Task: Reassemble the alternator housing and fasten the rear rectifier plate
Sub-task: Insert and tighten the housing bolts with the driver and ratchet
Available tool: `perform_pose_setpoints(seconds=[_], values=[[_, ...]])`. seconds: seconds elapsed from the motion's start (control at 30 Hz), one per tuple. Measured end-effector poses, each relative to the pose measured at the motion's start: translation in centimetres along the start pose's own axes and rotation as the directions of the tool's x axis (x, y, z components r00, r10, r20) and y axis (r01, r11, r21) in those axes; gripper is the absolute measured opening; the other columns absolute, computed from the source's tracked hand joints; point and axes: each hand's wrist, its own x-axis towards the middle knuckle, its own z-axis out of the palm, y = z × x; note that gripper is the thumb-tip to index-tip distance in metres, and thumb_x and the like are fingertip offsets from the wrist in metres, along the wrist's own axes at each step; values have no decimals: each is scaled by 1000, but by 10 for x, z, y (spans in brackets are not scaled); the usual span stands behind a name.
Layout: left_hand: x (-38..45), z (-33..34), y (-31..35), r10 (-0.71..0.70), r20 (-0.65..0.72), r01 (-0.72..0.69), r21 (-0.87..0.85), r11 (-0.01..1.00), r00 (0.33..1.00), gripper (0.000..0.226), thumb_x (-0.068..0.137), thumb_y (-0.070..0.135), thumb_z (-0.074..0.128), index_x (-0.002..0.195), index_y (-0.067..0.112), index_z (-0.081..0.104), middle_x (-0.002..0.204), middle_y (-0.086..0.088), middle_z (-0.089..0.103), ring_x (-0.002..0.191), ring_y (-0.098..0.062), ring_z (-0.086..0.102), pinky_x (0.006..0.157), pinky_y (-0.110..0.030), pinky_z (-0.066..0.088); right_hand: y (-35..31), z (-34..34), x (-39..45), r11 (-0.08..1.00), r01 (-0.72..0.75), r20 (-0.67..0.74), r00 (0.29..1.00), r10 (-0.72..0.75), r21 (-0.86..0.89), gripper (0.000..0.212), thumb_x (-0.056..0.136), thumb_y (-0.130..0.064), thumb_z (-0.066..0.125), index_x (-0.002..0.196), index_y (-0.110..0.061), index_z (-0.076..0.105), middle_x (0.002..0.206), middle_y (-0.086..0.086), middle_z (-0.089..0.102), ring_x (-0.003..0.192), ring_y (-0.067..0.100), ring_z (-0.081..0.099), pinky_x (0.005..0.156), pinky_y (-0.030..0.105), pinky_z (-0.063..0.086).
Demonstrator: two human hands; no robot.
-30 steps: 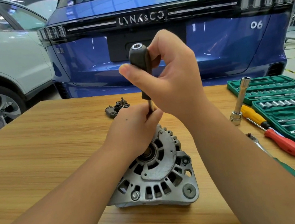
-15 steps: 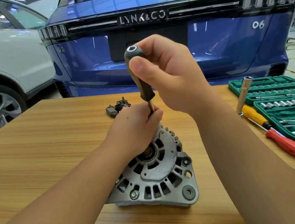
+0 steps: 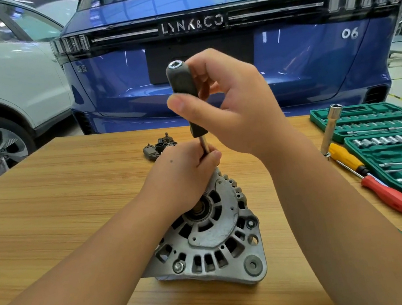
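While our right hand fingers clamp the driver handle and our left hand fingers pinch its shaft, the near-upright tool runs straight down between them to the alternator housing resting on the surface directly below the left fingers.

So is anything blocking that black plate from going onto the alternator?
The rectifier plate lies on the table behind the alternator. The left hand and driver are on the alternator's top edge between them.
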Motion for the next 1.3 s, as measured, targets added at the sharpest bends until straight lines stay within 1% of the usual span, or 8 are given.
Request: perform_pose_setpoints(seconds=[0.17, 0.3, 0.43, 0.63, 0.73, 0.97, 1.03, 1.3], values=[[0, 1, 0, 19, -10, -19, -7, 1000, 1000, 37, 102, 32, 51, 65, 33, 47, 53, 21, 53, 59, 8, 50, 53, -14, 33, -4, 5, -1, 998, -55, -108, 993, 51, -34, 21, 85, -25, 75, 85, -7, 63, 77, 0, 61, 71, 7, 54, 67, 24, 47], [-1, 0, 2, 22, -32, -23, -37, 999, 999, 44, 98, 23, 49, 58, 24, 32, 49, 8, 42, 50, -10, 36, 51, -25, 22, -7, 18, -4, 989, -72, -284, 958, 32, -131, 30, 83, -25, 74, 79, 1, 59, 74, 10, 59, 72, 26, 55, 70, 51, 48], [-2, -1, 3, 33, -25, -34, -44, 998, 999, 42, 96, 18, 48, 58, 20, 29, 53, 5, 34, 51, -13, 29, 53, -29, 22, -6, 27, -6, 983, -33, -359, 933, -35, -182, 29, 82, -23, 74, 77, 2, 59, 73, 6, 54, 72, 26, 54, 72, 58, 48], [-1, 0, 2, 30, -21, -30, -14, 999, 999, 42, 102, 30, 51, 61, 33, 40, 52, 13, 47, 53, 0, 46, 52, -19, 26, -5, 10, -2, 998, -61, -170, 984, 56, -26, 30, 84, -21, 77, 80, 0, 57, 72, 5, 56, 67, 14, 52, 63, 28, 47], [0, 2, 1, 16, -32, -16, 14, 1000, 999, 42, 103, 32, 52, 63, 35, 40, 53, 12, 44, 54, 3, 47, 52, -20, 24, -5, 6, -1, 997, -75, -110, 991, 72, -17, 29, 84, -23, 76, 82, -1, 57, 74, 10, 60, 69, 18, 55, 65, 36, 49], [-1, 1, 2, 32, -32, -33, -24, 999, 999, 39, 92, 31, 43, 57, 24, 29, 47, 10, 43, 49, -6, 39, 48, -24, 25, -7, 18, -3, 989, -63, -274, 961, 24, -134, 33, 83, -20, 76, 77, 4, 54, 71, 6, 47, 67, 21, 45, 60, 38, 40], [-1, 2, 1, 49, -35, -50, -32, 998, 998, 43, 96, 28, 46, 56, 27, 29, 49, 22, 48, 51, -1, 43, 49, -21, 27, -8, 15, -4, 992, -60, -217, 976, 35, -107, 32, 83, -22, 75, 79, 2, 54, 72, 6, 49, 69, 21, 48, 62, 36, 41], [-2, 5, -6, 54, -115, -50, 41, 998, 992, 29, 103, 40, 51, 76, 30, 54, 62, 9, 54, 58, -3, 53, 50, -18, 31, -10, -8, 2, 992, -43, 14, 999, 42, 115, 20, 93, -21, 64, 92, -5, 52, 87, 23, 56, 80, 37, 61, 71, 55, 51]])
